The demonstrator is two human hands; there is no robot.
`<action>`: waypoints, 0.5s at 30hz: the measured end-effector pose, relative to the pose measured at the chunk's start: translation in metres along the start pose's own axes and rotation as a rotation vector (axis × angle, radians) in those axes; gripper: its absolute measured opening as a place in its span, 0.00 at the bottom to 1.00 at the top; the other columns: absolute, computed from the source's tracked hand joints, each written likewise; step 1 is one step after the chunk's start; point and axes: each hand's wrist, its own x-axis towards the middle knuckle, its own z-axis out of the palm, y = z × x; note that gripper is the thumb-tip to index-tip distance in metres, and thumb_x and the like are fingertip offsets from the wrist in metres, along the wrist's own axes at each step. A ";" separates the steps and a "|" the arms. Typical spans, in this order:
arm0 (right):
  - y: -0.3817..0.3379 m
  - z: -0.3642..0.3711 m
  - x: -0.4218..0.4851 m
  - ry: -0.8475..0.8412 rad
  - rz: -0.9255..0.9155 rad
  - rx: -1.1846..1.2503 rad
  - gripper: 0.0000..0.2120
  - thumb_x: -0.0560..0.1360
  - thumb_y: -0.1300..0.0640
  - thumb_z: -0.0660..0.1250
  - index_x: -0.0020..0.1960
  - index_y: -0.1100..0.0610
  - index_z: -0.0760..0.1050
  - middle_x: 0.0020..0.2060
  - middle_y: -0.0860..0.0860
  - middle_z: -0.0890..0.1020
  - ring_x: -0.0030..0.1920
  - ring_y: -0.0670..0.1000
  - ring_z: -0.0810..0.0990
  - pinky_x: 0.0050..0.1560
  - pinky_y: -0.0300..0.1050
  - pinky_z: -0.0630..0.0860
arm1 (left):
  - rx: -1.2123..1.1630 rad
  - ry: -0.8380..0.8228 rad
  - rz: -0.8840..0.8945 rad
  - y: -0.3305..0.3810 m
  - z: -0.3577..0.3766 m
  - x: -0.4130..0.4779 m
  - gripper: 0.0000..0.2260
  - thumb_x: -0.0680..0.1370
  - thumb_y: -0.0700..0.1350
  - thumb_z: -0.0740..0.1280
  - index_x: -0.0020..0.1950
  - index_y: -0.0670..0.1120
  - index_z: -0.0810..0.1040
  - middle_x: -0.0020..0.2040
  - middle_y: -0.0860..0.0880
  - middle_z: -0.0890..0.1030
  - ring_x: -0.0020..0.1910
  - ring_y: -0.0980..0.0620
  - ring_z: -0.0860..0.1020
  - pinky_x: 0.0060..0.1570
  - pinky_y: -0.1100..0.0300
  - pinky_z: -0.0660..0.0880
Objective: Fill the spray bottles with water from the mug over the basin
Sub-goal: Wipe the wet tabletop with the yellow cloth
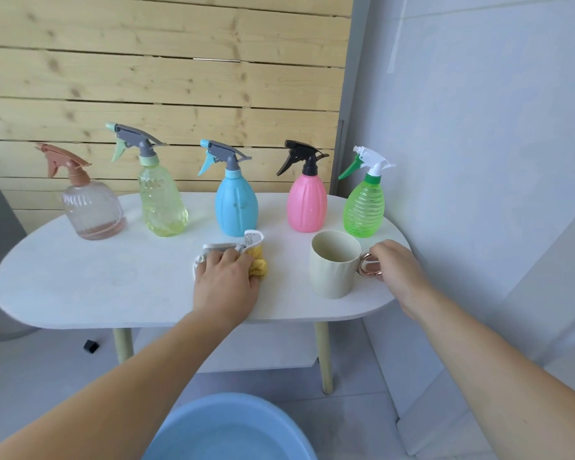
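Observation:
Several spray bottles stand in a row along the back of the white table [80, 287]: a clear pink one [92, 210], a yellow-green one [161, 204], a blue one [236, 207], a pink one [307, 204] and a bright green one [364, 207]. All have their trigger heads on. A cream mug [332, 270] with a copper handle stands at the front right. My right hand [395, 267] grips that handle. My left hand [226, 280] presses on a yellow and grey cloth [258, 260] in the middle of the table. The blue basin [229, 426] sits on the floor below me.
A wooden slat wall runs behind the table and a grey wall stands close on the right. The table has pale wooden legs and a lower shelf. A small black object [91, 346] lies on the floor at the left.

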 end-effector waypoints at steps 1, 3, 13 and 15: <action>0.000 0.000 -0.001 0.002 -0.015 -0.015 0.14 0.70 0.50 0.61 0.45 0.60 0.76 0.46 0.56 0.83 0.54 0.59 0.81 0.47 0.48 0.72 | -0.006 -0.007 -0.004 0.001 -0.001 -0.001 0.15 0.81 0.52 0.61 0.65 0.49 0.77 0.63 0.48 0.78 0.66 0.40 0.70 0.67 0.45 0.64; -0.006 -0.001 -0.005 0.029 -0.077 -0.065 0.11 0.76 0.50 0.62 0.47 0.58 0.76 0.44 0.51 0.81 0.50 0.55 0.79 0.45 0.45 0.71 | -0.040 -0.018 -0.013 0.003 -0.005 -0.003 0.18 0.80 0.54 0.62 0.68 0.52 0.75 0.67 0.51 0.76 0.70 0.41 0.66 0.68 0.45 0.61; -0.084 0.022 0.042 -0.202 -0.150 -0.126 0.20 0.78 0.39 0.58 0.63 0.48 0.75 0.64 0.47 0.78 0.67 0.51 0.74 0.71 0.54 0.67 | -0.886 -0.183 -0.131 0.054 -0.050 0.067 0.24 0.84 0.50 0.62 0.79 0.50 0.62 0.76 0.48 0.68 0.71 0.48 0.70 0.67 0.55 0.67; -0.091 0.033 0.056 -0.306 -0.091 -0.210 0.29 0.80 0.38 0.56 0.75 0.52 0.66 0.73 0.49 0.70 0.72 0.52 0.68 0.74 0.54 0.63 | -0.933 -0.292 -0.182 0.062 -0.044 0.089 0.30 0.83 0.48 0.64 0.82 0.50 0.56 0.79 0.46 0.64 0.73 0.46 0.69 0.65 0.55 0.68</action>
